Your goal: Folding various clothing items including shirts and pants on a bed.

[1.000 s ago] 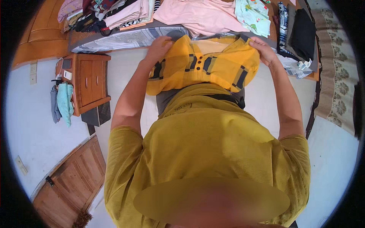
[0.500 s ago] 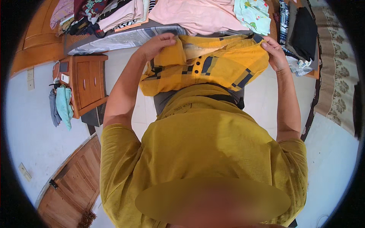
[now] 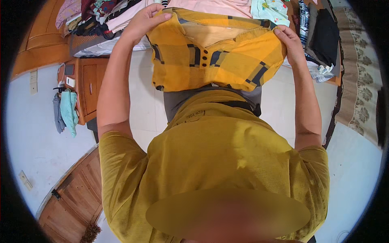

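Observation:
A yellow plaid shirt [image 3: 174, 65] with dark blue blocks hangs stretched between my two hands, its buttoned neckline facing up toward me. My left hand [image 3: 145, 22] pinches the top edge at the left shoulder, thumb over the cloth. At the opposite shoulder, my right hand [image 3: 289, 40] grips the upper corner between thumb and fingers. Three dark buttons run down the middle of the front, and the pale inside of the back shows through the neck opening. The shirt's lower part hangs in front of my dark trousers.
Ahead stands a bed [image 3: 97, 49] with folded clothes. A pink cloth [image 3: 206, 7] and a mint printed garment [image 3: 270, 11] lie on it, with a black folded stack [image 3: 325, 36] at right. A wooden bedside cabinet [image 3: 91, 87] is at left; a patterned curtain [image 3: 356, 69] hangs at right.
My left hand has moved up and left with its side of the shirt, which now spreads wider with the neckline opened flat. My right hand has risen slightly.

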Tool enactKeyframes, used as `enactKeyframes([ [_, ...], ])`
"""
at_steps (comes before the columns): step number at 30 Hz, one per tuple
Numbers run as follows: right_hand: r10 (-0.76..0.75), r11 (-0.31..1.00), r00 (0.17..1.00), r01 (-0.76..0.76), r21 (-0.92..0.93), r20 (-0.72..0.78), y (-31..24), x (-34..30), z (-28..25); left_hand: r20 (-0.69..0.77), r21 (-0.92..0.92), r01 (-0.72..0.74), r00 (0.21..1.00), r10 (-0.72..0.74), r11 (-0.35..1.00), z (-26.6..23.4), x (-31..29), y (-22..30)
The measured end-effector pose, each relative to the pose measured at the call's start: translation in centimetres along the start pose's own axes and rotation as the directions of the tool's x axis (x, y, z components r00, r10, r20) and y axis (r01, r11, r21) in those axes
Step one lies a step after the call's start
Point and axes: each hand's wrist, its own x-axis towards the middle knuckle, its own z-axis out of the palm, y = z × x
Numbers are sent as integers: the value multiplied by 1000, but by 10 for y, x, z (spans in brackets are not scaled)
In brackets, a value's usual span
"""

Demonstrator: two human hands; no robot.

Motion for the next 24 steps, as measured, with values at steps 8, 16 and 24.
enactKeyframes([
  [8,26,991,999,-21,129,-40,-8,-8,6,112,-215,416,909,-401,884,14,-26,2],
  [16,1,988,1000,3,156,-24,-7,-9,6,552,287,182,771,-317,941,71,-55,-53],
  [24,-3,986,1000,-1,166,23,-17,-19,12,39,306,16,999,-29,952,84,-46,-88],
])
